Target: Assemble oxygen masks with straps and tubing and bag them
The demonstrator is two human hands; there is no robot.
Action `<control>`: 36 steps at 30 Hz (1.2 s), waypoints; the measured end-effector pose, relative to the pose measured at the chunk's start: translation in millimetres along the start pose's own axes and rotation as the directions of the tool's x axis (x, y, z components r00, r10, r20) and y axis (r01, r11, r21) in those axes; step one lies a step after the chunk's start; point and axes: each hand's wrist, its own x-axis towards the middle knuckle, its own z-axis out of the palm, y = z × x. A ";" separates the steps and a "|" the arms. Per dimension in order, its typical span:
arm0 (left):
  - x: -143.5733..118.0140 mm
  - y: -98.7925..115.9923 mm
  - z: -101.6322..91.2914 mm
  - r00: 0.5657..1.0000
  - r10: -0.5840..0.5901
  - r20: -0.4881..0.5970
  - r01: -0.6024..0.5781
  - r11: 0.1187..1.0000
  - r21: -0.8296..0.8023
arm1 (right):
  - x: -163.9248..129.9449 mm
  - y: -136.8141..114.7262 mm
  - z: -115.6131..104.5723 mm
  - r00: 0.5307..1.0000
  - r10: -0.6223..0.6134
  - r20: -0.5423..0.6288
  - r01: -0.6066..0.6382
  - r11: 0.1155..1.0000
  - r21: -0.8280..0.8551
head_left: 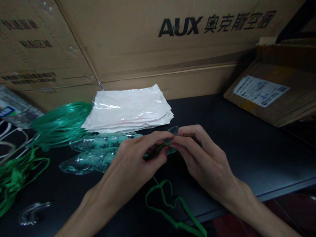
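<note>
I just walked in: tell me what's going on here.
A person's left grip and right grip meet at a clear plastic piece, pinching a green band. The band's loose length trails toward the near edge of the dark table. More clear plastic pieces lie to the left, before white packets.

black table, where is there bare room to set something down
Widest: the table right of the right hand, bordered by the labelled box and front edge. Smaller: between packets and box; and between metal strips and left forearm. Crowded: the left, with tubing, strap bundle and plastic pieces, and the middle, where a green strap trails.
</note>
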 end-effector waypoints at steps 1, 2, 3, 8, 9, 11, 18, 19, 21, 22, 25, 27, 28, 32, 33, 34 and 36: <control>0.1 0.5 -0.5 1.000 0.014 -0.002 -0.014 1.000 0.028 | -0.1 -0.6 0.6 1.000 -0.001 0.000 0.001 1.000 -0.005; 0.3 1.0 -0.9 1.000 0.030 -0.004 -0.030 0.998 0.052 | -0.1 -1.2 1.0 1.000 -0.003 0.002 0.003 1.000 -0.009; 0.3 1.4 -1.3 0.999 0.043 -0.004 -0.042 0.997 0.070 | 0.0 -1.9 1.2 1.000 -0.007 0.004 0.008 1.000 -0.013; 0.1 2.4 -1.9 0.998 0.064 0.007 -0.064 0.994 0.088 | -0.4 -5.9 -0.1 0.999 -0.053 0.014 0.053 0.998 -0.040; 0.1 2.6 -2.0 0.998 0.061 0.003 -0.061 0.995 0.081 | -0.7 -6.8 -0.4 0.998 -0.056 0.013 0.057 0.997 -0.048; 0.1 3.2 -2.1 0.999 0.048 -0.007 -0.047 0.997 0.069 | -0.8 -8.5 -1.1 0.998 -0.055 -0.002 0.055 0.997 -0.062; -0.1 5.3 -2.4 0.999 0.017 -0.031 -0.016 0.999 0.042 | -0.2 -12.6 -8.8 0.999 0.031 -0.027 -0.033 0.996 -0.084; 0.0 5.5 -2.5 0.999 0.013 -0.036 -0.012 0.999 0.039 | -0.6 -12.6 -11.0 0.999 0.044 -0.032 -0.047 0.995 -0.094; 0.2 5.8 -2.9 0.999 0.011 -0.050 -0.009 0.999 0.040 | -1.7 -11.8 -16.0 0.997 0.064 -0.043 -0.069 0.991 -0.113; 0.2 5.9 -3.3 0.998 0.015 -0.056 -0.012 0.999 0.044 | -2.6 -10.9 -18.6 0.996 0.068 -0.054 -0.074 0.990 -0.121; -0.4 6.3 -4.3 0.997 0.025 -0.071 -0.021 0.998 0.063 | -5.8 -7.7 -25.7 0.993 0.084 -0.081 -0.094 0.987 -0.131; -1.0 6.7 -4.2 0.997 0.027 -0.069 -0.022 0.997 0.073 | -8.1 -6.6 -28.3 0.991 0.098 -0.090 -0.109 0.986 -0.126; -1.3 6.9 -3.8 0.997 0.029 -0.065 -0.024 0.997 0.077 | -9.1 -6.8 -28.7 0.990 0.103 -0.093 -0.114 0.986 -0.118; -2.4 6.1 -1.3 0.997 0.052 -0.054 -0.048 0.995 0.083 | -12.2 -11.3 -24.5 0.984 0.155 -0.082 -0.158 0.987 -0.031; -2.6 5.5 -0.9 0.997 0.061 -0.053 -0.056 0.995 0.084 | -12.7 -12.5 -22.7 0.981 0.180 -0.076 -0.180 0.984 0.009; -2.9 4.9 -0.7 0.996 0.069 -0.052 -0.064 0.994 0.087 | -13.1 -13.2 -21.0 0.974 0.216 -0.064 -0.213 0.975 0.060; -3.4 3.8 -0.6 0.994 0.097 -0.052 -0.092 0.992 0.090 | -13.1 -12.8 -18.6 0.941 0.338 -0.018 -0.328 0.924 0.197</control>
